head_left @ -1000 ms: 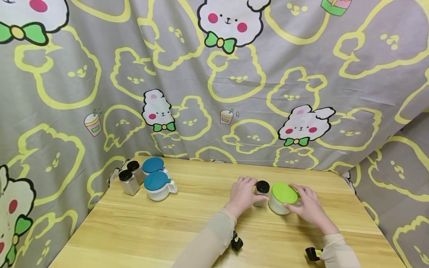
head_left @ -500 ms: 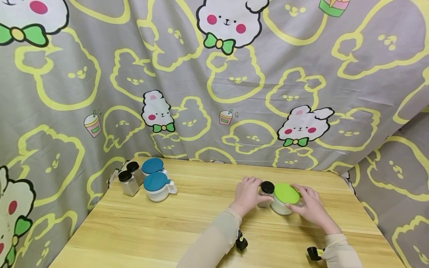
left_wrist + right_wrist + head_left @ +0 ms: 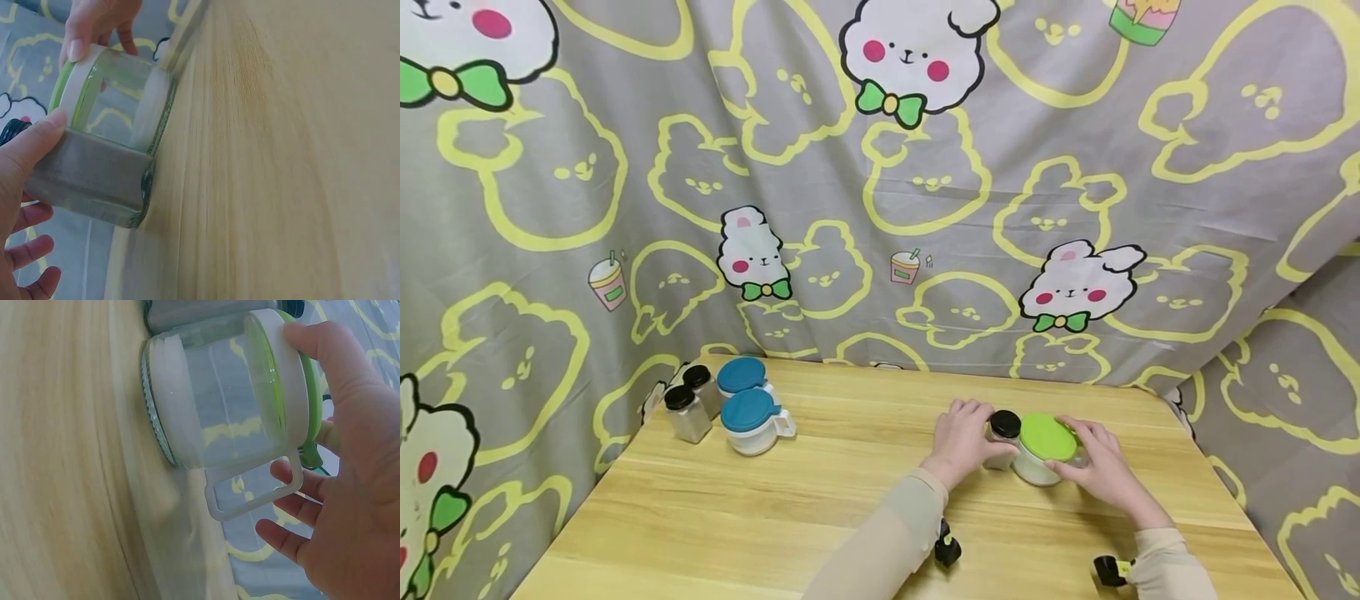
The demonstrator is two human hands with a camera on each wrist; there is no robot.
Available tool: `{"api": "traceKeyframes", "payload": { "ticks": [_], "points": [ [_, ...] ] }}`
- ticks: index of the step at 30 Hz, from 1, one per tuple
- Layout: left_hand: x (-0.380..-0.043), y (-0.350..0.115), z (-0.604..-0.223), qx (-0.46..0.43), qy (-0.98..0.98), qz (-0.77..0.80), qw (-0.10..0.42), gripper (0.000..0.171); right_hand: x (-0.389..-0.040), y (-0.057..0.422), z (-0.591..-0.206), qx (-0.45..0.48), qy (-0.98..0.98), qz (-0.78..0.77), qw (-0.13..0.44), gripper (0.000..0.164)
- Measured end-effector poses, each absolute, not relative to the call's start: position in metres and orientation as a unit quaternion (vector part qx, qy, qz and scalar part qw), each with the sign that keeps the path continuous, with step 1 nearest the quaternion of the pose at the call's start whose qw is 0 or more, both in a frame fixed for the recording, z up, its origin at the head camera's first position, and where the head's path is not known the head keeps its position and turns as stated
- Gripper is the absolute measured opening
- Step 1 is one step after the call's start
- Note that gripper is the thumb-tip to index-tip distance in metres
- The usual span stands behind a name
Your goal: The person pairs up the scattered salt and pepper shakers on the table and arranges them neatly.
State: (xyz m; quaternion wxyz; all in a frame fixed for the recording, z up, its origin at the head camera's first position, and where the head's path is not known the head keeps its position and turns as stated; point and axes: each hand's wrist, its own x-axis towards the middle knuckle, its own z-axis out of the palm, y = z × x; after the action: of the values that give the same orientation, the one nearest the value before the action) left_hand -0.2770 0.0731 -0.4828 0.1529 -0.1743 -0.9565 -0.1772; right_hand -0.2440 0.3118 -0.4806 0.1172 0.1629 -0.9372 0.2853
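Note:
In the head view, my left hand (image 3: 962, 442) holds a small square spice jar with a black lid (image 3: 1005, 423) between thumb and fingers. Its glass body (image 3: 94, 172) has greyish contents in the left wrist view. Right beside it stands a round glass seasoning jar with a green lid (image 3: 1047, 437), seemingly touching it. My right hand (image 3: 1097, 467) grips this jar near its lid, thumb on the white collar. A white layer lies at the bottom of the round jar (image 3: 231, 394), and its pale handle (image 3: 250, 506) faces the right palm. Both jars are upright on the table.
At the table's (image 3: 700, 525) back left stand two blue-lidded white jars (image 3: 752, 429) and two black-lidded square jars (image 3: 691, 421). A patterned curtain (image 3: 850, 183) hangs behind the table. Black wrist cameras (image 3: 947, 546) sit by both sleeves.
My left hand has slid the spice jar rightward, closing the gap to the green-lidded jar. The green-lidded jar and right hand have shifted slightly right. The jars at the left stay put.

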Motion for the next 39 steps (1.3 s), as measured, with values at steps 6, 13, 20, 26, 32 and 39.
{"api": "traceKeyframes", "payload": {
  "ticks": [6,13,20,26,32,39],
  "points": [
    [-0.275,0.077,-0.482,-0.172,-0.957,-0.178,0.151,0.065,-0.244,0.317,-0.480,0.165,-0.936,0.291,0.108,0.076],
    [-0.276,0.083,-0.481,-0.169,-0.959,-0.176,0.144,0.064,-0.244,0.322,-0.478,0.161,-0.939,0.289,0.097,0.076],
    [-0.277,0.091,-0.481,-0.171,-0.960,-0.171,0.137,0.065,-0.244,0.329,-0.478,0.156,-0.939,0.293,0.094,0.077],
    [-0.278,0.100,-0.480,-0.171,-0.961,-0.167,0.137,0.064,-0.244,0.336,-0.477,0.151,-0.940,0.291,0.090,0.077],
    [-0.279,0.107,-0.480,-0.176,-0.959,-0.170,0.144,0.065,-0.243,0.343,-0.477,0.147,-0.940,0.296,0.087,0.077],
    [-0.280,0.118,-0.479,-0.177,-0.959,-0.158,0.153,0.066,-0.243,0.351,-0.478,0.139,-0.938,0.306,0.085,0.078]
  ]
}}
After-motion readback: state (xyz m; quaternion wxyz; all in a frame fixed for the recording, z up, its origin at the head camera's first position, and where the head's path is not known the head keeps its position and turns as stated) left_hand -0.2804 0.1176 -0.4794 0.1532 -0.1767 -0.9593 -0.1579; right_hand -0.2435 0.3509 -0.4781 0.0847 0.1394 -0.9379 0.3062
